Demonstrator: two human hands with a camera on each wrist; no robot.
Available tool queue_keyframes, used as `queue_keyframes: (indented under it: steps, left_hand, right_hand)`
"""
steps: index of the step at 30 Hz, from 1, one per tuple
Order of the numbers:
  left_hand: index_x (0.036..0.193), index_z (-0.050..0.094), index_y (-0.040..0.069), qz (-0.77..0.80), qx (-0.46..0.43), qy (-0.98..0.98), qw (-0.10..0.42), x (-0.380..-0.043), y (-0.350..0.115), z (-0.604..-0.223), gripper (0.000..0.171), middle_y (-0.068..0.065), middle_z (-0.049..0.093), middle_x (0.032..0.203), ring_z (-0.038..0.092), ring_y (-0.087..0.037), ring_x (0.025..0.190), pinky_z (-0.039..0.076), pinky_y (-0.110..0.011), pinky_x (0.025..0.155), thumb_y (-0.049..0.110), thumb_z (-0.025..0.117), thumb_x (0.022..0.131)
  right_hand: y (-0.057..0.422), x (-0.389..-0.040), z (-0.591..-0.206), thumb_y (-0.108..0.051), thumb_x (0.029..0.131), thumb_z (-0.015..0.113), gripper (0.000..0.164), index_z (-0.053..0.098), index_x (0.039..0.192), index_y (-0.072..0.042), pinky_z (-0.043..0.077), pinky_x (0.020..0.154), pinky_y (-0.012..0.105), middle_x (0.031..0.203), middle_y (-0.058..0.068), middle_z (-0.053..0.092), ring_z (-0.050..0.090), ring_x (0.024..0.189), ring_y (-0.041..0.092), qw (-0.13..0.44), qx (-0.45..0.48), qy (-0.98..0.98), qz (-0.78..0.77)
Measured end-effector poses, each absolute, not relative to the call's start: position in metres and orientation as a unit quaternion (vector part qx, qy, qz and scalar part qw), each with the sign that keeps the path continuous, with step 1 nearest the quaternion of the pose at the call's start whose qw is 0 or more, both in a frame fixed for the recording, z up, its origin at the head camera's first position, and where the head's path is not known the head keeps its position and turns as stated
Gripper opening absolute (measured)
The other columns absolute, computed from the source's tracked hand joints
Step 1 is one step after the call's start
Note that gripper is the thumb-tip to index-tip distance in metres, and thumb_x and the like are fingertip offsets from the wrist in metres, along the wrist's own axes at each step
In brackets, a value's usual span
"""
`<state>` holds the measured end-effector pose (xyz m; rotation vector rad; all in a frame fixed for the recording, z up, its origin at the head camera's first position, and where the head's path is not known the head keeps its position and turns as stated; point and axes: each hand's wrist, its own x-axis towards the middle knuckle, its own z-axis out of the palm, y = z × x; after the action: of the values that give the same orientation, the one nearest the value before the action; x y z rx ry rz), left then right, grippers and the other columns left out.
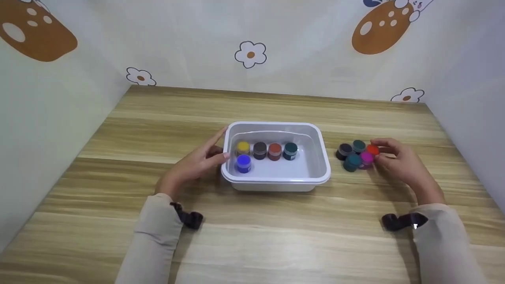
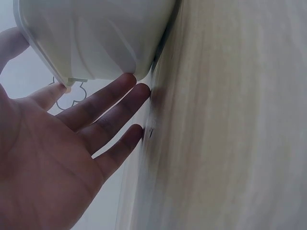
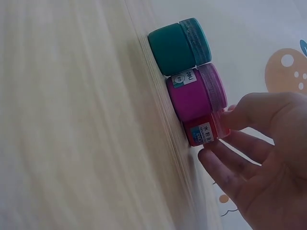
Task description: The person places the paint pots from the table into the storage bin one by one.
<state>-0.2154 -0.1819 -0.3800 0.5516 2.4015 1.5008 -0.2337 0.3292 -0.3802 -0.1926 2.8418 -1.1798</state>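
Note:
A white plastic tub point(image 1: 276, 180) stands on the table, with a yellow paint jar point(image 1: 243, 148), a blue one point(image 1: 244, 163) and several darker ones inside. My left hand point(image 1: 197, 159) touches the tub's left side with fairly straight, spread fingers, the thumb at its rim. Right of the tub, my right hand point(image 1: 402, 163) pinches a red paint jar point(image 3: 199, 130) between thumb and fingers. The red jar stands on the table beside a magenta jar point(image 3: 191, 95) and a teal jar point(image 3: 172, 49). Close by are a black jar point(image 1: 344, 151) and a dark green jar point(image 1: 358, 146).
The wood-grain table point(image 1: 276, 236) reaches back to a pale wall cloth point(image 1: 189, 43) printed with flowers. Side panels rise at left and right. Each sleeve carries a black wrist-camera mount, one on the left point(image 1: 188, 218) and one on the right point(image 1: 400, 221).

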Motion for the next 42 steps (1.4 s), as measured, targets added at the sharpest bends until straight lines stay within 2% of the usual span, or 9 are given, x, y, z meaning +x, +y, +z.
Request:
queue_keyframes:
  steps: [5,8,10,13,17,30,34,37,42]
  left_hand:
    - [0.161,0.009,0.03,0.511,0.191,0.829,0.125,-0.216,-0.182,-0.38,0.078,-0.026,0.052,0.141,0.051,-0.035,0.131,0.04,-0.054,0.109,0.033,0.056,0.1]
    - [0.161,0.009,0.03,0.508,0.19,0.831,0.123,-0.216,-0.182,-0.38,0.077,-0.025,0.053,0.14,0.052,-0.035,0.13,0.04,-0.054,0.108,0.034,0.057,0.1]
    - [0.161,0.009,0.031,0.507,0.19,0.832,0.122,-0.216,-0.182,-0.38,0.077,-0.025,0.053,0.139,0.052,-0.034,0.13,0.041,-0.054,0.108,0.034,0.056,0.1]
    - [0.161,0.009,0.029,0.519,0.194,0.823,0.125,-0.216,-0.181,-0.38,0.077,-0.026,0.054,0.138,0.053,-0.034,0.128,0.041,-0.052,0.107,0.03,0.057,0.1]
    - [0.161,0.009,0.027,0.529,0.198,0.816,0.127,-0.216,-0.181,-0.38,0.077,-0.026,0.054,0.137,0.053,-0.034,0.128,0.041,-0.051,0.108,0.027,0.057,0.1]
    - [0.161,0.008,0.03,0.506,0.191,0.832,0.121,-0.214,-0.183,-0.381,0.078,-0.024,0.048,0.145,0.051,-0.035,0.13,0.042,-0.053,0.107,0.032,0.057,0.1]
    - [0.161,0.007,0.032,0.504,0.185,0.834,0.127,-0.213,-0.183,-0.38,0.079,-0.024,0.047,0.145,0.05,-0.034,0.131,0.041,-0.053,0.108,0.035,0.057,0.1]
    - [0.16,0.008,0.037,0.502,0.179,0.836,0.132,-0.214,-0.183,-0.379,0.078,-0.021,0.047,0.146,0.049,-0.033,0.132,0.039,-0.054,0.109,0.039,0.057,0.099]
    - [0.16,0.009,0.036,0.506,0.186,0.833,0.128,-0.216,-0.181,-0.379,0.078,-0.021,0.048,0.145,0.05,-0.033,0.131,0.039,-0.054,0.109,0.037,0.057,0.099]
  right_hand:
    - [0.329,-0.234,-0.38,-0.004,0.097,0.058,0.043,0.052,0.139,0.001,0.037,0.107,0.06,0.138,0.028,0.053,0.048,0.128,0.049,0.032,-0.07,0.927,-0.367]
    - [0.329,-0.234,-0.38,-0.003,0.097,0.058,0.042,0.052,0.138,0.001,0.037,0.106,0.061,0.137,0.029,0.053,0.048,0.128,0.049,0.029,-0.07,0.927,-0.366]
    - [0.329,-0.234,-0.381,-0.004,0.097,0.058,0.042,0.053,0.138,0.001,0.04,0.106,0.056,0.137,0.028,0.054,0.049,0.127,0.048,0.026,-0.068,0.93,-0.361]
    - [0.329,-0.235,-0.382,-0.002,0.096,0.059,0.04,0.055,0.136,0.001,0.048,0.1,0.028,0.133,0.028,0.057,0.053,0.124,0.046,0.013,-0.069,0.931,-0.358]
    - [0.33,-0.234,-0.382,-0.001,0.094,0.06,0.038,0.058,0.132,0.003,0.039,0.079,0.001,0.129,0.028,0.06,0.056,0.12,0.046,-0.007,-0.072,0.93,-0.36]
    - [0.332,-0.223,-0.365,-0.017,0.097,0.064,0.041,0.058,0.131,0.004,0.042,0.072,0.001,0.126,0.029,0.061,0.058,0.113,0.045,-0.037,-0.057,0.933,-0.353]
    - [0.323,-0.222,-0.353,-0.021,0.097,0.064,0.041,0.059,0.131,0.002,0.041,0.074,0.0,0.126,0.026,0.061,0.06,0.106,0.015,-0.048,-0.06,0.935,-0.346]
    - [0.314,-0.221,-0.342,-0.02,0.096,0.065,0.041,0.06,0.13,0.002,0.041,0.077,-0.001,0.125,0.023,0.063,0.053,0.097,-0.006,-0.063,-0.073,0.933,-0.347]
    - [0.29,-0.219,-0.326,-0.016,0.095,0.067,0.037,0.062,0.128,0.0,0.045,0.08,0.002,0.121,0.019,0.064,0.055,0.097,-0.006,-0.079,-0.103,0.92,-0.371]
